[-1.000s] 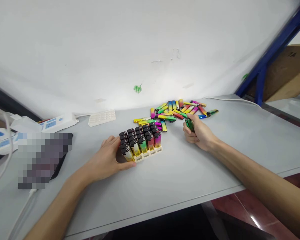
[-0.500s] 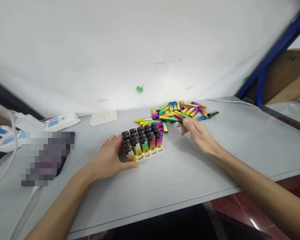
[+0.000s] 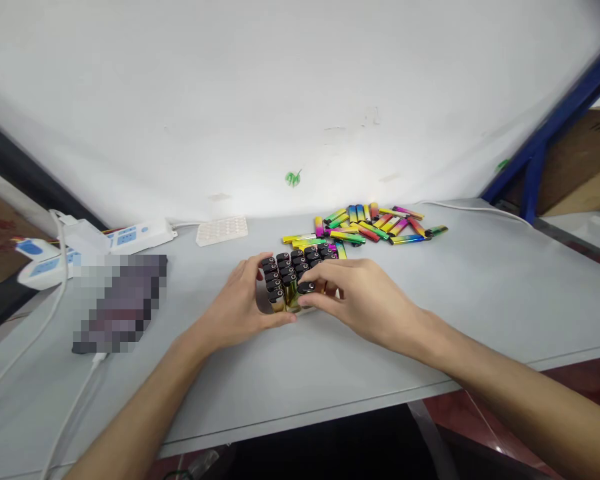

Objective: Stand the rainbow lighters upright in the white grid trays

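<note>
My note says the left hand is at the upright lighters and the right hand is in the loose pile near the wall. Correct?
Not the right hand: the head view shows it at the upright lighters, holding a black-topped lighter, not in the loose pile near the wall. The left hand is at the upright lighters, as noted.

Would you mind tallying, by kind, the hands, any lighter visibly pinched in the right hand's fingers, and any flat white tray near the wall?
Hands, left hand and right hand: 2
Pinched lighter: 1
Flat white tray near the wall: 1
Total: 4
</note>
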{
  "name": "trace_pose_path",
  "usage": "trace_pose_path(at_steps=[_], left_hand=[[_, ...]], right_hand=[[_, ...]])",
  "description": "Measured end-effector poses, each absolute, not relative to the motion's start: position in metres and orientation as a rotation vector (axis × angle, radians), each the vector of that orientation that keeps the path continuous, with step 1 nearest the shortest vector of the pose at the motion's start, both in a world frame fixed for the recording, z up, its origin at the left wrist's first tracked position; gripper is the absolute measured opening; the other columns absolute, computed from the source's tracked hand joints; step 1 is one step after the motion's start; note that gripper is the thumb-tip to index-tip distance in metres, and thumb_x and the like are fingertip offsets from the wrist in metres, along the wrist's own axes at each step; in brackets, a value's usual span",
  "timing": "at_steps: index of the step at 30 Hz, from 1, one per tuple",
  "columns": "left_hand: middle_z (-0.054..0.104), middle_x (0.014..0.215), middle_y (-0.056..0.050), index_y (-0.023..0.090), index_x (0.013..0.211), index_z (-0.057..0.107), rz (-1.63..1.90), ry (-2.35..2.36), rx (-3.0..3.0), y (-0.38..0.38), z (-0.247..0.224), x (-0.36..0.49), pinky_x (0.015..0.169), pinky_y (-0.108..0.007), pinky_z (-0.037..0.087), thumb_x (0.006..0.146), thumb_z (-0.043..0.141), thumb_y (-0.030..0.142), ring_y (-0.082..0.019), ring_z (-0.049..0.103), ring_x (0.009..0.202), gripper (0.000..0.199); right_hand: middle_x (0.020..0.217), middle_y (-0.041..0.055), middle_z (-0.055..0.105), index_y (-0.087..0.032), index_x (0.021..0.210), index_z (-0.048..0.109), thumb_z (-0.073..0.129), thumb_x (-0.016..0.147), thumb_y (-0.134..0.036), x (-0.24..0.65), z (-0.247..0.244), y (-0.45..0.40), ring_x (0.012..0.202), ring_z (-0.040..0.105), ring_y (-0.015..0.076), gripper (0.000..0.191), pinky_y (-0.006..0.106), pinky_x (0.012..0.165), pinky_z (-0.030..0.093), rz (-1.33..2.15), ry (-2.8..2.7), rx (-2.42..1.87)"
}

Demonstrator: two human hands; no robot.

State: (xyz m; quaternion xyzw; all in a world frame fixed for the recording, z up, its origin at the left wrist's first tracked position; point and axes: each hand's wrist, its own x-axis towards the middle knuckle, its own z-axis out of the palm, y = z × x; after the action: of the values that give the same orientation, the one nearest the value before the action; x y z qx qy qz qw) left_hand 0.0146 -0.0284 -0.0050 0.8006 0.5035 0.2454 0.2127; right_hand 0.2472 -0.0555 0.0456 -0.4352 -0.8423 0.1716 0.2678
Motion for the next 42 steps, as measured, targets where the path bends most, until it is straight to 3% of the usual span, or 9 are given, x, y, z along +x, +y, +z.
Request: trace_pose_path(at_steps=[6,11,17,21,25,29,34,37,42], left_hand=[[0.049,0.143,-0.019,0.023,0.151,0.017,0.697,1.356,2.125,-0.031,-0.009,0.018,0.106,-0.056,0.044,0.067,0.079,0.059,-0.037,0.053,0.129,0.11],[0.053,0.142,-0.018,0.021,0.154,0.009,0.699,1.38,2.018,-0.033,-0.008,0.025,0.105,-0.054,0.046,0.07,0.078,0.056,-0.037,0.054,0.129,0.114],[0.054,0.143,-0.018,0.022,0.156,0.009,0.704,1.38,2.03,-0.031,-0.012,0.026,0.106,-0.054,0.045,0.069,0.078,0.057,-0.037,0.053,0.131,0.117],[0.053,0.144,-0.018,0.021,0.156,0.009,0.722,1.402,2.016,-0.032,-0.011,0.028,0.108,-0.055,0.044,0.068,0.078,0.059,-0.038,0.052,0.133,0.117],[0.055,0.143,-0.017,0.023,0.155,0.012,0.697,1.448,2.01,-0.034,-0.008,0.031,0.109,-0.055,0.042,0.068,0.078,0.061,-0.037,0.052,0.133,0.115],[0.057,0.139,-0.015,0.024,0.155,0.012,0.677,1.485,1.997,-0.035,-0.007,0.031,0.108,-0.054,0.044,0.071,0.075,0.06,-0.035,0.054,0.13,0.111],[0.061,0.132,-0.011,0.029,0.154,0.015,0.67,1.527,1.989,-0.037,-0.003,0.03,0.099,-0.048,0.051,0.072,0.075,0.058,-0.032,0.062,0.118,0.106],[0.062,0.128,-0.008,0.032,0.153,0.017,0.647,1.562,1.984,-0.038,0.002,0.03,0.093,-0.045,0.054,0.071,0.075,0.059,-0.029,0.066,0.108,0.104],[0.062,0.126,-0.007,0.033,0.152,0.016,0.636,1.554,1.968,-0.037,0.006,0.028,0.09,-0.046,0.056,0.07,0.075,0.059,-0.028,0.068,0.102,0.104]], right_hand=[[0.084,0.0037,0.072,-0.021,0.088,0.07,0.065,0.091,-0.03,0.23,0.043,-0.054,0.071,0.063,0.018,0.011,0.028,0.056,0.033,0.35,-2.464,-1.311],[0.071,0.0083,0.068,-0.018,0.083,0.066,0.064,0.092,-0.037,0.22,0.04,-0.06,0.059,0.06,0.0185,0.021,0.03,0.052,0.027,0.194,-2.425,-1.527],[0.067,0.0088,0.065,-0.019,0.073,0.063,0.06,0.088,-0.062,0.22,0.033,-0.058,0.053,0.053,0.0173,0.046,0.031,0.051,0.019,0.159,-2.392,-1.591],[0.053,0.0045,0.053,-0.02,0.057,0.054,0.049,0.09,-0.07,0.235,0.029,-0.052,0.048,0.042,0.0138,0.06,0.031,0.053,0.016,0.149,-2.19,-1.534],[0.062,0.0052,0.058,-0.02,0.071,0.06,0.041,0.1,-0.042,0.276,0.022,-0.024,0.054,0.045,0.016,0.041,0.031,0.055,0.018,-0.064,-1.953,-1.719],[0.101,0.0076,0.068,-0.023,0.104,0.066,0.045,0.098,-0.036,0.312,0.003,0.007,0.074,0.059,0.0186,0.025,0.03,0.062,0.033,0.167,-2.218,-1.597],[0.096,0.0084,0.064,-0.021,0.08,0.057,0.051,0.092,-0.055,0.324,-0.009,0.012,0.077,0.06,0.022,0.036,0.031,0.06,0.037,0.19,-2.167,-1.818],[0.1,0.0085,0.066,-0.021,0.09,0.056,0.061,0.087,-0.045,0.327,-0.009,0.013,0.084,0.062,0.0241,0.025,0.032,0.063,0.04,0.196,-2.171,-1.812],[0.105,0.0127,0.069,-0.018,0.099,0.062,0.055,0.09,-0.032,0.333,-0.009,0.016,0.092,0.063,0.027,0.018,0.037,0.076,0.044,0.278,-2.174,-1.744]])
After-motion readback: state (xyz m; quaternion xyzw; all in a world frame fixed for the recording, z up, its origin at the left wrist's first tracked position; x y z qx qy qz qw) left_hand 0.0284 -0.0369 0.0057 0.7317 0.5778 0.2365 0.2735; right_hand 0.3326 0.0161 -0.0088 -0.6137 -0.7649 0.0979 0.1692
